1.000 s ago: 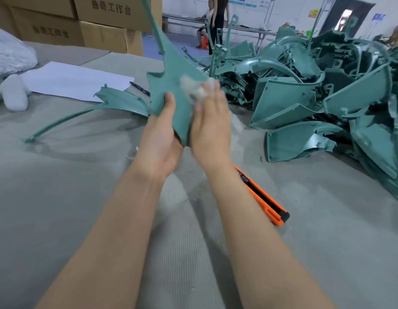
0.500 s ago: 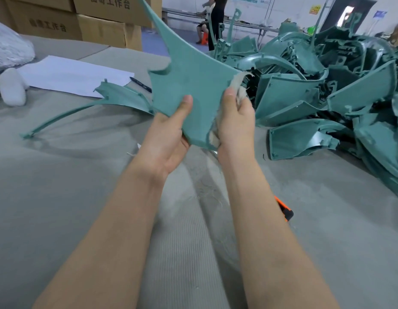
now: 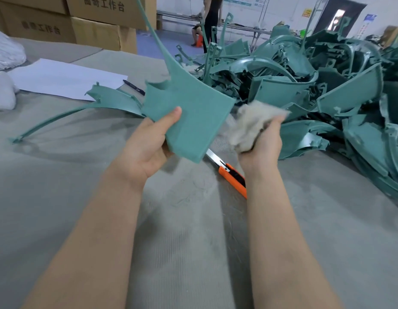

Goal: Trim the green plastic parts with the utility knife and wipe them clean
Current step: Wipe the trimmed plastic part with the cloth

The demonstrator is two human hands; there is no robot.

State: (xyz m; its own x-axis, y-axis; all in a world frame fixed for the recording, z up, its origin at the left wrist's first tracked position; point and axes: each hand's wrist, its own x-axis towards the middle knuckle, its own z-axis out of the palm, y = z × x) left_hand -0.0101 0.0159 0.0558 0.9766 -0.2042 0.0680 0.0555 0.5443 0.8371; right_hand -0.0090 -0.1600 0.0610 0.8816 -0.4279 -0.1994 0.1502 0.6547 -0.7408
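A: While your left grip (image 3: 146,148) holds the green part (image 3: 193,112) up above the bench (image 3: 59,197), thumb laid on the near face and fingers hidden behind its lower corner, your right grip (image 3: 260,146) is closed round a wad of pale cloth (image 3: 249,123) just beside the part's right edge. The wad is blurred, so I can't tell whether it touches the plastic.

B: I'd call that the wiping step on this piece. Your utility knife (image 3: 229,170) lies on the bench beneath your hands with its blade out and is in neither grip. So I judge the trimming of this one to be done.

A: One other green piece (image 3: 109,101) lies on the bench to your left, apart from the heap. I can't tell whether you have finished it.

B: The heap of green parts (image 3: 327,85) on your right is large and tangled. If those are untrimmed, most of the task lies ahead of you, though nothing here shows which lot is which.

A: Further out there is a white sheet (image 3: 59,79) with a pen (image 3: 134,86) at its edge and cardboard boxes (image 3: 93,25) behind it. There is also a white bag (image 3: 4,54) at far left, and a person (image 3: 212,16) standing by a far table.
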